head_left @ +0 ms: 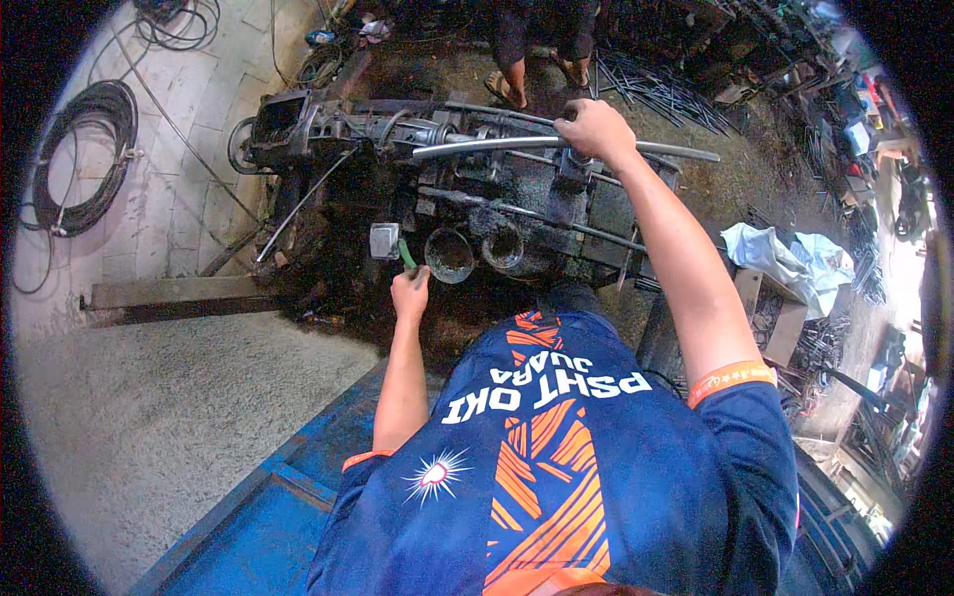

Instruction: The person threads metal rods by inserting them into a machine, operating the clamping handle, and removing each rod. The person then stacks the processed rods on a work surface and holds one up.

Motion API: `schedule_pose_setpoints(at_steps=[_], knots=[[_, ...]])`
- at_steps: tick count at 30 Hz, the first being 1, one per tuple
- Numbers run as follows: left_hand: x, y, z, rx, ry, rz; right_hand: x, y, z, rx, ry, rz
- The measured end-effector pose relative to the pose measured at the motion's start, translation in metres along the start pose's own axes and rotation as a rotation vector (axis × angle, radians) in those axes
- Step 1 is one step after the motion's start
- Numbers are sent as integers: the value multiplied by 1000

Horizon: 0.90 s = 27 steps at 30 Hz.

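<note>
Metal rod (477, 146) — one, long, silver-grey; held lengthwise above the machine (338, 129), its left end over the dark metalwork and its right end reaching out past the machine. It is gripped near its middle by the right hand (596, 131), which is closed over it from above; whether the rod rests on the machine beneath cannot be told.

Green handle (407, 255) — one, short; set at the near side of the machine and gripped at its lower end by the left hand (409, 291), which is closed in a fist. A pale grey box (385, 241) is placed just beside it; whether the two are joined cannot be told.

Round metal cups, two: a left cup (450, 255) and a right cup (503, 246), seen side by side, to the right of the left hand.

Surroundings: a coil of black cable (124, 119) is laid on the pale floor at far left. Loose thin rods (666, 94) are scattered beyond the machine, near a co-worker's feet (509, 87). A pale blue sheet (785, 263), crumpled, is found to the right. A blue metal frame (268, 531) is seen at lower left.
</note>
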<state>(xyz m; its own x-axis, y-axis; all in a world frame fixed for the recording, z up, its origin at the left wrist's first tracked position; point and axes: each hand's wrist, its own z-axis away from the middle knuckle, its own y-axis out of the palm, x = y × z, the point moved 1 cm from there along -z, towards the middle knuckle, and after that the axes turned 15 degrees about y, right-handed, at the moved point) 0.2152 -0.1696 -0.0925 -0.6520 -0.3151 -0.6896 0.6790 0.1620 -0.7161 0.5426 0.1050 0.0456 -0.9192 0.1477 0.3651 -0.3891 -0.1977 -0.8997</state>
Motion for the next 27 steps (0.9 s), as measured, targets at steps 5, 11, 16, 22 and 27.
schedule_pose_setpoints(at_steps=[5,11,16,22,27], knots=[[3,1,0,13,-78,-25,2,-2,3,-12,21,1],[18,11,3,-208,24,-54,4,-4,4,56,16,16],[25,9,-3,-301,-48,4,4,0,-1,29,32,16],[25,6,-16,-256,-207,-43,4,-1,0,66,43,17],[25,4,-25,-201,-312,-92,8,-2,2,41,36,12]])
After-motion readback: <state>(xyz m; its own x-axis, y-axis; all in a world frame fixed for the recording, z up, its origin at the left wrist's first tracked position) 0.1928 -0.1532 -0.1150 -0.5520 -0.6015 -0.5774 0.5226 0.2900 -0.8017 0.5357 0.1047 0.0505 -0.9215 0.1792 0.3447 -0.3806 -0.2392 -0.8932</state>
